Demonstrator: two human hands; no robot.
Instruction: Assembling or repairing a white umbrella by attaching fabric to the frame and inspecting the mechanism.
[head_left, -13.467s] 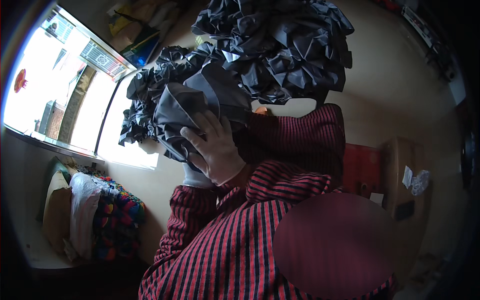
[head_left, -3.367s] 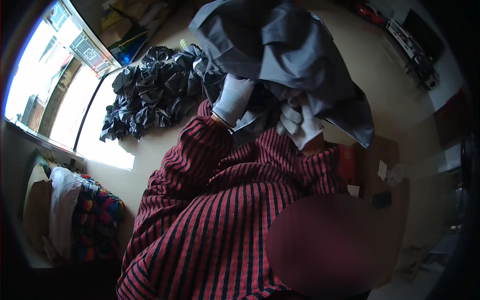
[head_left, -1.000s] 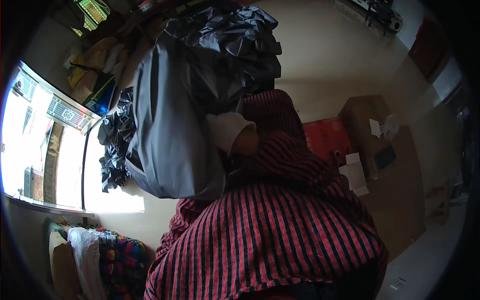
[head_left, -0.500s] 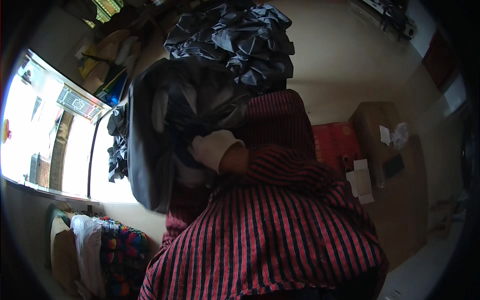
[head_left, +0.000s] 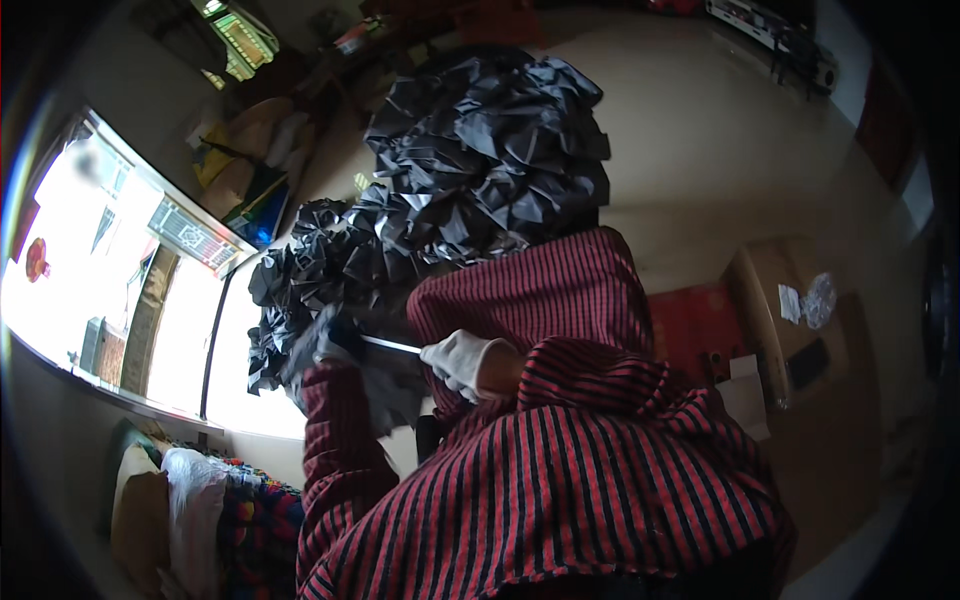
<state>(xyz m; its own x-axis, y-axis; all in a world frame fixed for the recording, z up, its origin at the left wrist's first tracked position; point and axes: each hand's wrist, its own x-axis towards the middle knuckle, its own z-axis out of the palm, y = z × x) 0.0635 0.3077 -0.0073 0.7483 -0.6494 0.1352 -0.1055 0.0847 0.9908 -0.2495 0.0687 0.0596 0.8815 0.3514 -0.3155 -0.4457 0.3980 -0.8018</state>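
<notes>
My right hand (head_left: 463,362), in a white glove, is closed around one end of a thin white rod-like piece (head_left: 392,345) in front of my lap. The rod points left to my left hand (head_left: 322,342), also gloved and slightly blurred. Its fingers close around a bunched dark part where the rod ends. Dark grey cloth (head_left: 388,392) hangs below that hand, over my knee. Beyond it, a low heap of crumpled black cloth (head_left: 310,270) runs to the left. Straight ahead rises a bigger pile of similar black pieces (head_left: 490,150).
Cardboard boxes (head_left: 765,275) with clear plastic on top stand to the right, beside a red flat box or mat (head_left: 690,325). A bright doorway opens at the left. Filled sacks (head_left: 190,510) and patterned cloth stand at the lower left. More bags (head_left: 255,150) lie at the far left.
The large dark grey sheet raised before me has come down and left, uncovering the black heap. My left hand has come into view, and a white rod now shows between my hands.
</notes>
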